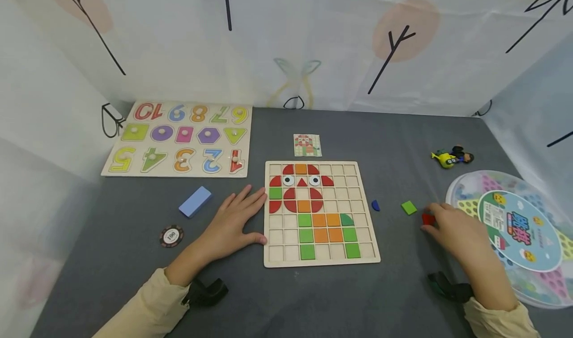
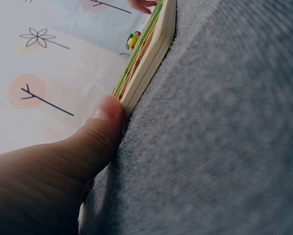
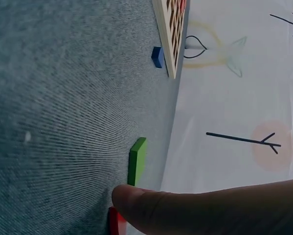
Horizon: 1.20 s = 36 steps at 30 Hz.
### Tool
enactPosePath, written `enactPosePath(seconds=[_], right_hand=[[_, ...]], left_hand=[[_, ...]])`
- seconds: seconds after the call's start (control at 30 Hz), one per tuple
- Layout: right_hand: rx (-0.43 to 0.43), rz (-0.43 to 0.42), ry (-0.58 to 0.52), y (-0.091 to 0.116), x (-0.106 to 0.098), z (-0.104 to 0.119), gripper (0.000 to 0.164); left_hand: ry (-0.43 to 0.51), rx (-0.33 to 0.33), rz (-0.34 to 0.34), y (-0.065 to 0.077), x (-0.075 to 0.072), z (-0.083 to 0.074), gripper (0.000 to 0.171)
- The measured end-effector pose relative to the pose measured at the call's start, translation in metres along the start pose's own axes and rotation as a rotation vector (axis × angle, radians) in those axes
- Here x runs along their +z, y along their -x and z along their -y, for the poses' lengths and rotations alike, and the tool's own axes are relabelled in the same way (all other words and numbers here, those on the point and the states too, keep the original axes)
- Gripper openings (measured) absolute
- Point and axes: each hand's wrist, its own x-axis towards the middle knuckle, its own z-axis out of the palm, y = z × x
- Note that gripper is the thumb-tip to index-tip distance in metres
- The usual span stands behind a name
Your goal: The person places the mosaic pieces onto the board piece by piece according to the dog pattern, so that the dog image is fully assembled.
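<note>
A wooden grid board lies in the middle of the table, with red, orange and green tiles and two eye tiles set in its squares. My left hand rests at its left edge, fingers spread; the thumb touches the board's side in the left wrist view. Further right, my right hand pinches a red tile between thumb and fingers at the table surface. The hand covers part of that tile, so its full shape is hidden. Just left of it lies a loose green square tile.
A blue piece lies right of the board, a picture card behind it. At left are a number puzzle, a blue block and a poker chip. A round case and small toy figures stand right.
</note>
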Motion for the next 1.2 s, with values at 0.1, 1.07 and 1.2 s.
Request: enactPosePath(seconds=[0.1, 1.07, 1.2], right_hand=[[-0.004, -0.009, -0.009, -0.001, 0.003, -0.001, 0.042], [-0.164, -0.234, -0.068, -0.045, 0.002, 0.056, 0.022], [-0.290, -0.278, -0.083, -0.058, -0.002, 0.093, 0.025]], left_hand=[[-0.002, -0.003, 0.001, 0.000, 0.001, 0.001, 0.094], [-0.006, 0.019, -0.015, 0.001, 0.000, 0.000, 0.093], [-0.012, 0.017, -0.011, 0.001, 0.000, 0.001, 0.093]])
